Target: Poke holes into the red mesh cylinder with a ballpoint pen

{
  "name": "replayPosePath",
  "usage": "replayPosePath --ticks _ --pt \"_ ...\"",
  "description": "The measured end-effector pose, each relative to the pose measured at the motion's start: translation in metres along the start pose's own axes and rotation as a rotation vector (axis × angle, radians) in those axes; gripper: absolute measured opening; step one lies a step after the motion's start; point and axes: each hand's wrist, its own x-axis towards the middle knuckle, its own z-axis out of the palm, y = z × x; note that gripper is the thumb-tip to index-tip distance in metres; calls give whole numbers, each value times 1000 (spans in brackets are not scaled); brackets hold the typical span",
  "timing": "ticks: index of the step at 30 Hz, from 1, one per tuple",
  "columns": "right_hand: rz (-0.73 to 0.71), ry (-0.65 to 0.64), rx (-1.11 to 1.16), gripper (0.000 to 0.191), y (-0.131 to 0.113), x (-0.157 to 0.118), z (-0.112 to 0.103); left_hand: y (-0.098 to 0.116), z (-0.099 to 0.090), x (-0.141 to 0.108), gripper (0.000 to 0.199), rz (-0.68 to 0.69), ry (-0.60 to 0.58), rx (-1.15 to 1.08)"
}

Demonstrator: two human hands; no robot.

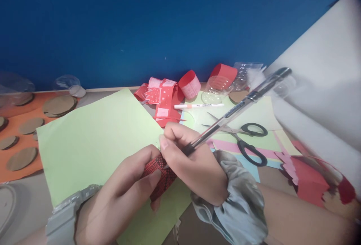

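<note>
My left hand (pixel 121 188) pinches a small red paper piece (pixel 161 179) covered in a dark criss-cross pattern. My right hand (pixel 191 162) is closed around a clear-barrelled black pen (pixel 225 119), whose capped end points up and to the right. The pen's tip is hidden behind my fingers, close to the red piece, so I cannot see whether it touches. Under both hands lies a light green paper sheet (pixel 101 139).
Black-handled scissors (pixel 237 132) lie on coloured papers at right. Behind are a white marker (pixel 199 106), red paper strips (pixel 166 98) and clear plastic cups (pixel 217 89). Cardboard discs (pixel 22 158) rest on orange paper at left. Red scraps (pixel 307 181) sit at right, by a white panel (pixel 324 49).
</note>
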Motion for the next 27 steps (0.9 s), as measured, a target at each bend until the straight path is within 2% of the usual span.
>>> replayPosePath --ticks 14,22,27 --pt "-29 -8 41 34 4 2 0 -5 1 -2 34 -23 3 -64" --pt "-37 -15 35 34 3 2 -2 1 2 -1 33 -43 40 -68" --pt "-36 -15 28 35 2 2 -2 -1 2 0 34 -37 18 -74"
